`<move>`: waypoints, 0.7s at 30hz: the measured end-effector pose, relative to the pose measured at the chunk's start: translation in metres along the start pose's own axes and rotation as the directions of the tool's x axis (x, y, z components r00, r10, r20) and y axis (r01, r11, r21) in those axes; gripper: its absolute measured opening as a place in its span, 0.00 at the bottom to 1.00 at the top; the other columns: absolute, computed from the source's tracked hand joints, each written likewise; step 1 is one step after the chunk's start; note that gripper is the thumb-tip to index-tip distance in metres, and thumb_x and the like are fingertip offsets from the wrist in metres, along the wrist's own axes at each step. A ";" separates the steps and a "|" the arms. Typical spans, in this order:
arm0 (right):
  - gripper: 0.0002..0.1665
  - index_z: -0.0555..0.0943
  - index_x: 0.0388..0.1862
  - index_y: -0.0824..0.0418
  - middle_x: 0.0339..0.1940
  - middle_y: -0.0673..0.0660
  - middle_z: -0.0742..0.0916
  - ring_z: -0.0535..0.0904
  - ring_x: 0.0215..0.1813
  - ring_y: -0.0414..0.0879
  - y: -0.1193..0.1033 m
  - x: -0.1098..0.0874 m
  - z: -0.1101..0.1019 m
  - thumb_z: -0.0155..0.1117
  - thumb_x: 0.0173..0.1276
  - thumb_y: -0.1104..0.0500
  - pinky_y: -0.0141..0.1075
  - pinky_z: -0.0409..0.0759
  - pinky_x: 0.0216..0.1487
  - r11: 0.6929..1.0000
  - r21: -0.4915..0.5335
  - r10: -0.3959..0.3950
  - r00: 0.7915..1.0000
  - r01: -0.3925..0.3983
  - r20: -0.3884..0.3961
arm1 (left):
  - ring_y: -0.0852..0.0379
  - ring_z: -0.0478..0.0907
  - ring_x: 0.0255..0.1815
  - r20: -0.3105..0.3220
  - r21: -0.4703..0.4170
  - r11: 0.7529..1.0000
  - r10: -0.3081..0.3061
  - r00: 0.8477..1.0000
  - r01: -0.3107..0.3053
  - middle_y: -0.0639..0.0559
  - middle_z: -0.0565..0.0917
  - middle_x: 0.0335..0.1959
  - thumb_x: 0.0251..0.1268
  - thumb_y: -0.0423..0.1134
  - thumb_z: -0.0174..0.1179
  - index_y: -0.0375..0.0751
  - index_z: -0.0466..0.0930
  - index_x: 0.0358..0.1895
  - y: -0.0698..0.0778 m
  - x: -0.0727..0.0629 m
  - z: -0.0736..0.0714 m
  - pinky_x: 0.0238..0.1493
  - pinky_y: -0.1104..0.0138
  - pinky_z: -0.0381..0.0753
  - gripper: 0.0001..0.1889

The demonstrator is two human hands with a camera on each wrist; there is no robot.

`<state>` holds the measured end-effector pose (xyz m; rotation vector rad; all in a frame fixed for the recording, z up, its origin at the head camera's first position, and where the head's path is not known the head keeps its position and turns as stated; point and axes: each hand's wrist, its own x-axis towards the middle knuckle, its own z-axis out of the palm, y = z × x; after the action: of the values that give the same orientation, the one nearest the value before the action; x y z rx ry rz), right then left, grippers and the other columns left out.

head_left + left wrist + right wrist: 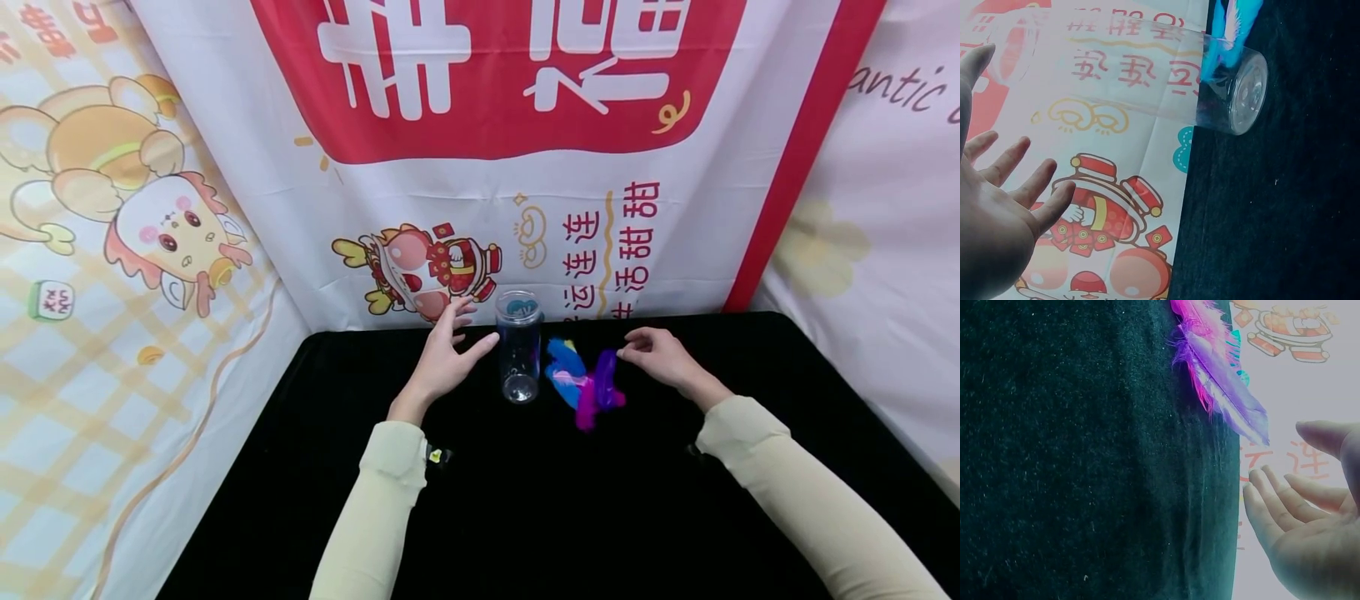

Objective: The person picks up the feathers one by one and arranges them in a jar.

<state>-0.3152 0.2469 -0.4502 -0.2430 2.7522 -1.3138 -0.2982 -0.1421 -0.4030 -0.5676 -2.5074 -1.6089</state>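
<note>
A tall clear plastic jar (519, 350) stands upright on the black-covered table. Just left of it is my left hand (444, 357), fingers spread and thumb pointing toward the jar's side; the left wrist view shows a gap between palm and jar (1147, 75). To the jar's right lies a loose pile of feathers: a blue feather (566, 360), a magenta feather (587, 407) and a purple feather (605, 379). My right hand (660, 354) hovers beside the purple one, its fingers loosely bent and holding nothing. In the right wrist view the purple feather's tip (1254, 428) points toward that hand.
Behind the table (555, 517) hangs a white and red printed cloth (450, 192), close to the back edge and the jar. More printed cloths hang on the left (90, 350) and right (885, 250). Both sleeves reach in from the front.
</note>
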 end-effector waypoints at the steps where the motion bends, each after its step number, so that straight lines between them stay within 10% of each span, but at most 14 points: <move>1: 0.30 0.73 0.66 0.73 0.55 0.68 0.85 0.81 0.58 0.59 0.000 0.000 0.000 0.63 0.77 0.53 0.51 0.80 0.58 1.000 0.002 0.003 1.000 -0.003 0.004 | 0.48 0.67 0.73 -0.001 0.001 1.000 -0.003 1.000 0.003 0.54 0.71 0.72 0.70 0.55 0.66 0.59 0.58 0.78 0.000 0.000 0.001 0.72 0.45 0.68 0.38; 21: 0.28 0.72 0.65 0.79 0.53 0.73 0.86 0.84 0.52 0.62 -0.001 0.002 0.011 0.63 0.76 0.60 0.53 0.83 0.56 0.991 0.132 0.010 0.999 -0.015 0.036 | 0.47 0.69 0.71 -0.015 -0.013 1.000 0.018 1.000 -0.019 0.49 0.70 0.72 0.69 0.54 0.67 0.58 0.56 0.78 0.002 0.002 0.012 0.69 0.47 0.72 0.40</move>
<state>-0.3159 0.2375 -0.4566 -0.2365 2.6200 -1.4671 -0.2976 -0.1305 -0.4055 -0.5760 -2.4751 -1.6184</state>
